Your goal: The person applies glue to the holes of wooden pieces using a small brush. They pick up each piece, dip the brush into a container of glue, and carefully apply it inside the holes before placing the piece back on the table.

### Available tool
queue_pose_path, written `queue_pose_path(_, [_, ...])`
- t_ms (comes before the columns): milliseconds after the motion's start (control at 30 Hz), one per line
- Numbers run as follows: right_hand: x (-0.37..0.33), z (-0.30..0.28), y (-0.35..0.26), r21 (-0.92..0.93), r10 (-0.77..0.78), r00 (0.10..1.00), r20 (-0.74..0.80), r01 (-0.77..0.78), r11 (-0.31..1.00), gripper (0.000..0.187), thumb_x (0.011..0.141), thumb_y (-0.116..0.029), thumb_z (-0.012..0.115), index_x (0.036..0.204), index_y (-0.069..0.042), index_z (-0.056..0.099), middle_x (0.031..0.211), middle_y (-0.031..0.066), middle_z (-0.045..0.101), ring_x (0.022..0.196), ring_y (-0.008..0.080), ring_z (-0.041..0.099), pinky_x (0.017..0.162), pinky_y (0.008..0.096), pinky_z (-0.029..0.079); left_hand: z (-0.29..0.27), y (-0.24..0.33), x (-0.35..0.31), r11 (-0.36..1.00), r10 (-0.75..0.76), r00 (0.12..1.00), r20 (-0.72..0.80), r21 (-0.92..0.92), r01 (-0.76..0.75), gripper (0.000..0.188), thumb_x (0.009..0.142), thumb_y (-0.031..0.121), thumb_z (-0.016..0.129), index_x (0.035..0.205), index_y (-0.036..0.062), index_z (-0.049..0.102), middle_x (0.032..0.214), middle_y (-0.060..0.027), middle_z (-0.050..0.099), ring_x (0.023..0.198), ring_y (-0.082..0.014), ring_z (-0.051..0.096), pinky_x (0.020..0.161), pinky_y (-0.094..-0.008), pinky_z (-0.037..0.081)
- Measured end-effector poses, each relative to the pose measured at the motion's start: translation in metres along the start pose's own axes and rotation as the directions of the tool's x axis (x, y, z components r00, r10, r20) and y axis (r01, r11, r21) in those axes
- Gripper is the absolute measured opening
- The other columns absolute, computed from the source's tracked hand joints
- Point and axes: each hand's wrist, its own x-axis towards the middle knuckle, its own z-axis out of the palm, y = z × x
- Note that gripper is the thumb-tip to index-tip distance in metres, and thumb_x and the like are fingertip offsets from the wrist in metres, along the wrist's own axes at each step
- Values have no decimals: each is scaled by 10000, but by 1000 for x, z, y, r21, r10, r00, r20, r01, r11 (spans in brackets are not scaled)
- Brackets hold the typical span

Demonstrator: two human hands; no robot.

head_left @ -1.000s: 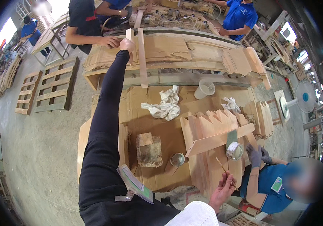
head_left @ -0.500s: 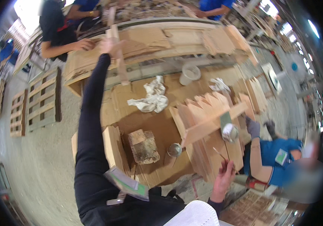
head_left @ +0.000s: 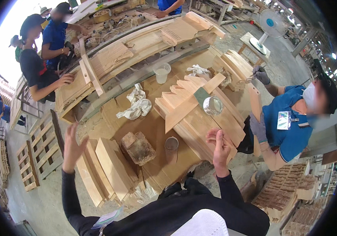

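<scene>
My left hand is raised at the left with its fingers apart, holding nothing. Beside it stands a stack of pale boards on edge. My right hand is closed in a pinch at the near end of a pile of wooden boards; whatever thin thing may be in the fingers is too unclear to name. Across that pile lies a single board, with a green pad and an open tin on top. A glass jar and a rough block rest on the cardboard.
Crumpled white cloths and a plastic cup lie farther off. Wooden slats cross the long bench. At the right, a gloved co-worker holds a board. Pallets lean at the left; a fan stands beyond.
My left hand has let go of the slat on the far bench and drawn back toward me. The thin stick earlier in my right hand no longer shows clearly. The view has turned.
</scene>
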Motion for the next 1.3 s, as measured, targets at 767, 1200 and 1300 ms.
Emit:
queue_pose_path(767, [12, -74, 66, -491, -142, 574, 807, 784, 381, 446, 814, -125, 639, 1256, -105, 583, 1452, 97, 427, 1375, 304, 336, 1119, 418, 286, 126, 106, -186, 815, -445, 848, -287, 262, 516, 631, 925, 439, 505, 1417, 60, 391, 1487, -144, 350, 1382, -293, 300, 1158, -513, 52])
queue_pose_path(1200, [12, -72, 74, -465, -202, 596, 777, 760, 454, 430, 746, -77, 689, 1173, -93, 635, 1458, 94, 420, 1358, 329, 359, 1099, 444, 311, 127, 105, -185, 835, -440, 832, -339, 185, 517, 613, 895, 452, 535, 1377, 83, 452, 1438, -116, 428, 1353, -288, 351, 1166, -487, 72])
queue_pose_path(1300, [13, -73, 76, -460, -199, 587, 785, 767, 448, 421, 749, -83, 688, 1167, -96, 637, 1460, 94, 417, 1362, 328, 354, 1098, 447, 310, 126, 107, -185, 830, -442, 826, -350, 190, 524, 607, 890, 444, 547, 1369, 82, 462, 1431, -116, 436, 1347, -281, 361, 1167, -485, 78])
